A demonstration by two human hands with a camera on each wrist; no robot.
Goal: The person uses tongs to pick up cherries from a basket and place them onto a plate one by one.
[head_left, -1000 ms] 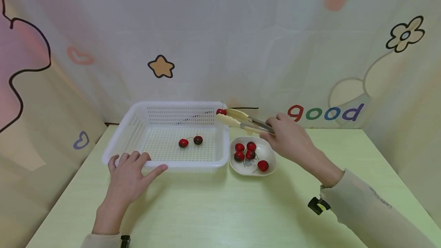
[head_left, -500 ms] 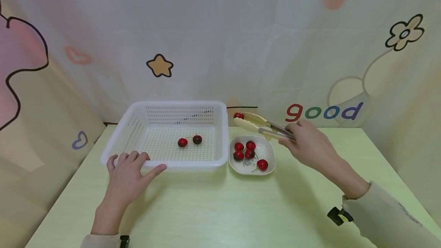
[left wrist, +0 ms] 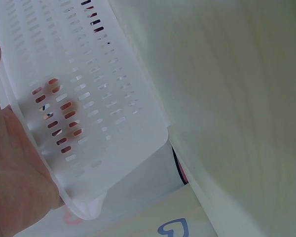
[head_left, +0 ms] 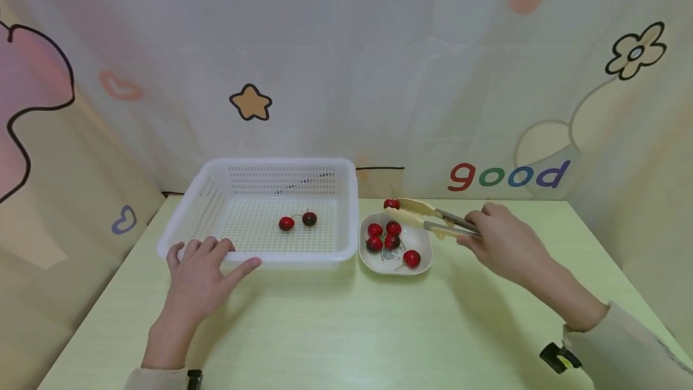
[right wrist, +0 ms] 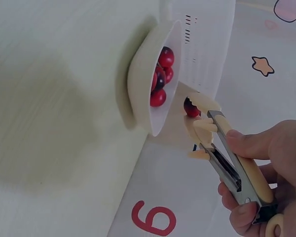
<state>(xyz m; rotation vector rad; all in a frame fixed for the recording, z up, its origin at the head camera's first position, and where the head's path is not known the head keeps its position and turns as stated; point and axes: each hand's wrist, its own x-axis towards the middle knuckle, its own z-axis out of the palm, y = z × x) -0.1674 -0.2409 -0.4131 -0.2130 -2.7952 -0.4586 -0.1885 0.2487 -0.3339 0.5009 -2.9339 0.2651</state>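
Note:
My right hand (head_left: 506, 239) grips a pair of tongs (head_left: 433, 218) with cream tips and metal arms. Between the tips a cherry (right wrist: 191, 107) is pinched, held above the back of the small white dish (head_left: 397, 268). Several cherries (head_left: 412, 259) lie in that dish. My left hand (head_left: 197, 278) holds the front rim of a white plastic basket (head_left: 303, 256), fingers hooked over it. Through the slots, the left wrist view shows bits of those fingers (left wrist: 64, 114) behind the wall. Two cherries (head_left: 286, 223) joined at the stems sit on the basket's floor.
The basket and dish stand side by side on a pale green wood-grain table (head_left: 325, 330). A printed curtain (head_left: 325, 77) hangs behind and along both sides of the table.
My right hand has moved right and down, bringing the tongs and pinched cherry from the basket's right rim to above the dish. My left hand stays on the rim.

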